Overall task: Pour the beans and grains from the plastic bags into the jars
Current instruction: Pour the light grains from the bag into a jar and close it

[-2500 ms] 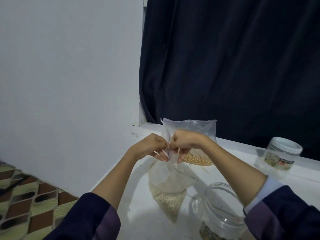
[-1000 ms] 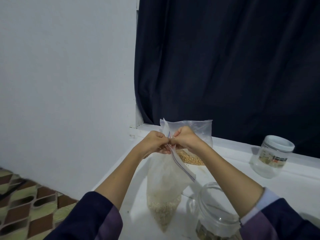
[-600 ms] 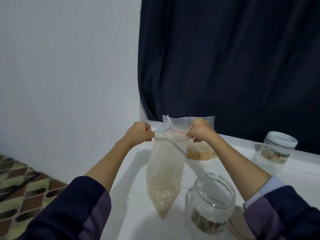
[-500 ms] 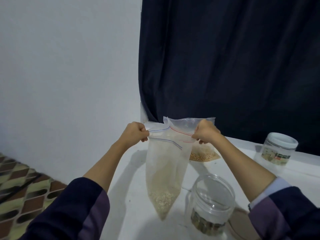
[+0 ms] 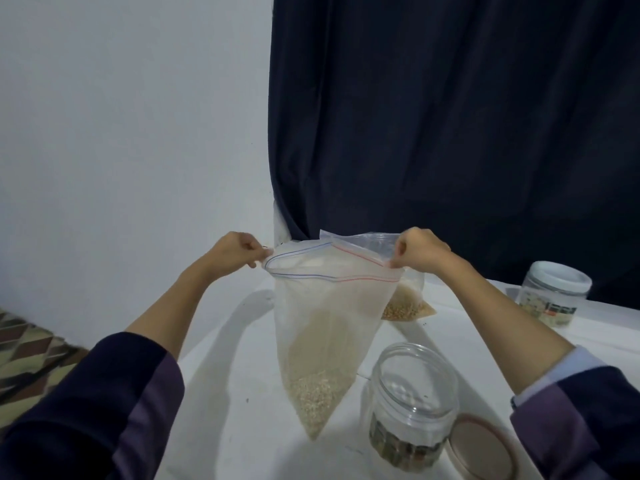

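A clear zip bag (image 5: 322,327) with pale small grains in its bottom corner hangs above the white table (image 5: 242,393). Its zip mouth is pulled wide open. My left hand (image 5: 235,252) pinches the left end of the mouth and my right hand (image 5: 417,252) pinches the right end. An open clear jar (image 5: 412,407) with a label stands just right of the bag's tip, its lid (image 5: 479,446) lying beside it. Behind the held bag leans a second bag (image 5: 407,304) with yellowish beans, partly hidden.
A closed jar with a white lid (image 5: 552,292) stands at the back right of the table. A dark curtain (image 5: 450,133) hangs behind the table and a white wall (image 5: 131,133) is to the left. Patterned floor (image 5: 31,351) shows beyond the table's left edge.
My hands were close together at the sealed zip; they have pulled apart sideways, and the bag's mouth now gapes wide open. The bag hangs higher.
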Tool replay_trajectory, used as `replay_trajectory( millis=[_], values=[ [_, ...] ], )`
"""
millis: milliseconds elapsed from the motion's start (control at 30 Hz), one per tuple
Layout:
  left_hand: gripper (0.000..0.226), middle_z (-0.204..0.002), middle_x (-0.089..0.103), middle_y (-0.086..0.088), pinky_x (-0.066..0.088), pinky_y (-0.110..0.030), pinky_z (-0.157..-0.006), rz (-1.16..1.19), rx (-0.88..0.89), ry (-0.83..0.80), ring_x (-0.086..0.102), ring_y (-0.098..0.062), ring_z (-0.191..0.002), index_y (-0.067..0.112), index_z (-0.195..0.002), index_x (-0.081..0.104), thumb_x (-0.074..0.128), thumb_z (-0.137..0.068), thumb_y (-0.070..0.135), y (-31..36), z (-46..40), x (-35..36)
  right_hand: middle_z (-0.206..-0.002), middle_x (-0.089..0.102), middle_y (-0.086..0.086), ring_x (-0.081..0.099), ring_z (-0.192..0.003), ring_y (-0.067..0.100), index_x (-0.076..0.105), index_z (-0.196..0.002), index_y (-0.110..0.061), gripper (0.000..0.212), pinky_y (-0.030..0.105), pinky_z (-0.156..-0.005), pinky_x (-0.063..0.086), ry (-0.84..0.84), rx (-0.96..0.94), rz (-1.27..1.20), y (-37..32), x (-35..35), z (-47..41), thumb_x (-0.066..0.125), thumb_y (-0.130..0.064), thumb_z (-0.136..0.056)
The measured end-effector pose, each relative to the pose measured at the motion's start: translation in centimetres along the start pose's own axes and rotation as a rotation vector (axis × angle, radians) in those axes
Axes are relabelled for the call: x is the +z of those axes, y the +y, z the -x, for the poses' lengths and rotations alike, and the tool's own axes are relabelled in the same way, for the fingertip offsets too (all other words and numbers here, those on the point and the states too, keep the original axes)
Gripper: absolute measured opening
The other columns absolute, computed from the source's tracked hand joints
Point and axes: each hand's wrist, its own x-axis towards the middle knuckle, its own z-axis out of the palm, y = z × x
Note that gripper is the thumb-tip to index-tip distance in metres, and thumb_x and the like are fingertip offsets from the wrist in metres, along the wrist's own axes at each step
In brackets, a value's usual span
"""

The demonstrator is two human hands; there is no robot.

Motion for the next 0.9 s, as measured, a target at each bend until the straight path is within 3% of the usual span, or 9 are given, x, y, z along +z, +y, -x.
replay_trajectory(
  millis=[133,267,333,400,500,600,667,800,900],
  values=[
    [0.026,-0.1,0.068,-0.003,0.045,-0.026,-0.069,0.054,0.068,0.0,0.062,-0.019,-0.089,0.013,-0.091,0.062,0.055,-0.094,0.038,2.9,-1.7,1.2,-0.088,0.067,0.0,0.062,-0.081,0.014,0.067,-0.081,-0.011,0.014,0.026,-0.069,0.052,0.049,-0.242,-0.243,-2.9,-1.0,1.4,0.077,-0.02,-0.08],
    [0.023,-0.101,0.063,0.001,0.043,-0.019,-0.069,-0.114,0.135,-0.086,0.058,-0.013,-0.094,0.013,-0.104,0.064,0.062,-0.091,0.032,5.8,-4.1,3.8,-0.097,0.071,0.002,0.063,-0.053,0.012,0.071,-0.095,-0.011,0.022,0.021,-0.054,0.052,-0.304,-0.359,-0.306,-6.0,-1.5,3.6,0.078,-0.026,-0.08],
    [0.032,-0.112,0.063,-0.001,0.044,-0.022,-0.081,-0.209,0.157,-0.151,0.058,-0.016,-0.105,0.012,-0.115,0.061,0.065,-0.089,0.031,6.4,-5.2,5.2,-0.104,0.069,0.002,0.069,-0.061,0.016,0.068,-0.106,-0.011,0.033,0.025,-0.062,0.057,-0.465,-0.359,-0.224,-6.9,-0.9,4.0,0.076,-0.031,-0.081],
    [0.04,-0.124,0.057,-0.002,0.043,-0.026,-0.091,-0.262,0.16,-0.218,0.054,-0.019,-0.114,0.012,-0.125,0.055,0.063,-0.09,0.029,6.8,-5.8,6.4,-0.098,0.071,0.003,0.072,-0.071,0.016,0.066,-0.106,-0.012,0.035,0.026,-0.068,0.056,-0.491,-0.386,-0.082,-7.4,0.2,3.9,0.073,-0.037,-0.082],
    [0.037,-0.115,0.055,-0.004,0.045,-0.018,-0.072,-0.239,0.152,-0.289,0.056,-0.016,-0.094,0.011,-0.127,0.054,0.061,-0.091,0.018,7.2,-5.7,7.6,-0.079,0.071,0.003,0.068,-0.069,0.013,0.067,-0.093,-0.014,0.026,0.026,-0.069,0.053,-0.422,-0.414,-0.027,-7.3,1.7,3.5,0.068,-0.039,-0.086],
    [0.013,-0.083,0.062,-0.006,0.04,-0.018,-0.058,-0.199,0.158,-0.264,0.05,-0.016,-0.071,0.015,-0.091,0.068,0.058,-0.087,0.007,7.2,-5.6,8.0,-0.071,0.068,0.002,0.063,-0.063,0.012,0.067,-0.083,-0.007,0.026,0.025,-0.067,0.052,-0.302,-0.389,-0.151,-7.0,2.2,3.2,0.061,-0.031,-0.093],
    [0.021,-0.067,0.055,-0.001,0.038,-0.019,-0.056,-0.164,0.109,-0.244,0.045,-0.015,-0.064,0.016,-0.074,0.066,0.055,-0.087,0.003,7.1,-5.4,7.4,-0.072,0.068,0.007,0.062,-0.064,0.013,0.067,-0.08,-0.002,0.028,0.023,-0.066,0.05,-0.233,-0.391,-0.238,-7.1,2.3,3.0,0.059,-0.024,-0.095],
    [0.015,-0.057,0.044,-0.005,0.029,-0.019,-0.043,-0.027,-0.034,-0.171,0.033,-0.014,-0.05,0.01,-0.076,0.06,0.057,-0.09,0.006,7.1,-4.9,4.3,-0.076,0.069,0.016,0.061,-0.069,0.016,0.066,-0.074,-0.001,0.031,0.031,-0.075,0.051,-0.077,-0.388,-0.345,-7.2,2.0,2.7,0.055,-0.019,-0.097],
    [0.012,-0.058,0.046,-0.008,0.033,-0.024,-0.049,0.094,-0.086,-0.027,0.036,-0.017,-0.05,0.005,-0.078,0.061,0.055,-0.087,-0.001,6.5,-4.6,2.4,-0.069,0.068,0.014,0.06,-0.065,0.015,0.066,-0.068,-0.003,0.032,0.029,-0.072,0.05,0.044,-0.422,-0.372,-7.1,0.8,2.7,0.057,-0.018,-0.095]
  ],
)
